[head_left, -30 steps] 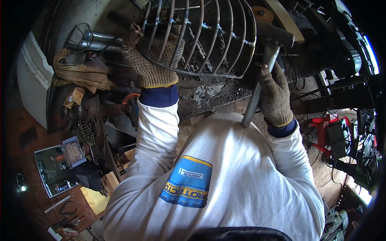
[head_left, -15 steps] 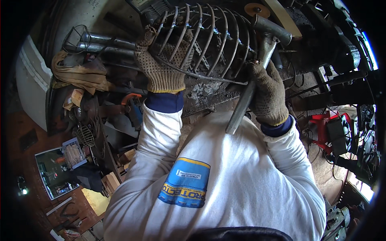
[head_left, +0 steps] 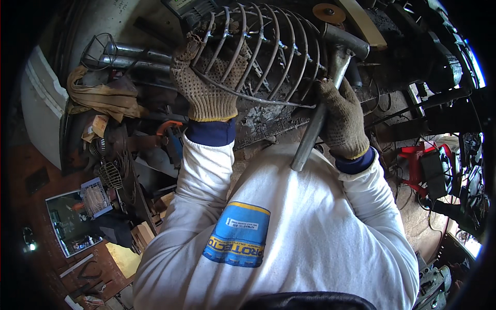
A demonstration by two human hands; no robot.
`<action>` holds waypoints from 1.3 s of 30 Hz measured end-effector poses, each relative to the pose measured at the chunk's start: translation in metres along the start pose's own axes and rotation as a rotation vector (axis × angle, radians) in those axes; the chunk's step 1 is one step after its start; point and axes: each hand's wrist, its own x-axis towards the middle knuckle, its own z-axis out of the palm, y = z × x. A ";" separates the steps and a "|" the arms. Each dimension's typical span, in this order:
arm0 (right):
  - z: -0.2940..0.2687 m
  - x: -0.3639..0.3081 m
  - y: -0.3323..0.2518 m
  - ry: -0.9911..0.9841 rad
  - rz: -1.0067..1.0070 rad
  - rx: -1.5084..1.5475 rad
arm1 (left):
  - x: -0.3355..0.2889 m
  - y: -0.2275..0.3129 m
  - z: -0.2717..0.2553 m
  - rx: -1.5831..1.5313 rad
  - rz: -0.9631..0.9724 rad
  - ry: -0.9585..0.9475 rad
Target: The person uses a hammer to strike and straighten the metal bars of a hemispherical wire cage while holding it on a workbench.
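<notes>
My left hand (head_left: 209, 88), in a brown knitted glove, is closed on the left end of a metal cage (head_left: 264, 39). Its curved rods bow upward from a bent rim rod, with bright weld spots along the middle; some fingers are hidden behind the rods. In my right hand (head_left: 345, 124), gloved alike, is a steel hammer (head_left: 308, 142) with a pipe handle. Its cylindrical head (head_left: 347, 41) points up and away, beside the cage's right end, and the handle's lower end lies near my white shirt.
A round orange-brown disc (head_left: 329, 13) sits beyond the hammer head. Metal pipes (head_left: 139, 62) and a brown cloth (head_left: 101, 95) lie at the left. Dark machinery (head_left: 429, 62) stands at the far right, with a red stool (head_left: 412, 170) below it.
The hammer head has shifted slightly left and toward me with my right hand. The cage has tilted a little and moved slightly left; both grips remain.
</notes>
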 end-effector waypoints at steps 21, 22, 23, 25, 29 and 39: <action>-0.016 -0.017 0.014 -0.108 -0.646 -0.914 | 0.008 0.008 -0.002 0.107 0.226 0.012; -0.013 -0.019 0.014 -0.110 -0.624 -0.985 | 0.007 0.007 -0.001 0.104 0.227 0.007; -0.011 -0.019 0.017 -0.100 -0.666 -0.990 | 0.006 0.006 0.001 0.076 0.195 -0.028; -0.005 -0.018 0.015 -0.110 -0.553 -1.079 | 0.006 0.005 0.002 0.048 0.169 -0.062; -0.005 -0.017 0.019 -0.164 -0.551 -0.929 | 0.002 0.006 0.004 0.017 0.192 -0.034; 0.007 -0.019 0.005 -0.124 -0.563 -1.246 | 0.015 0.009 -0.011 0.099 0.230 -0.149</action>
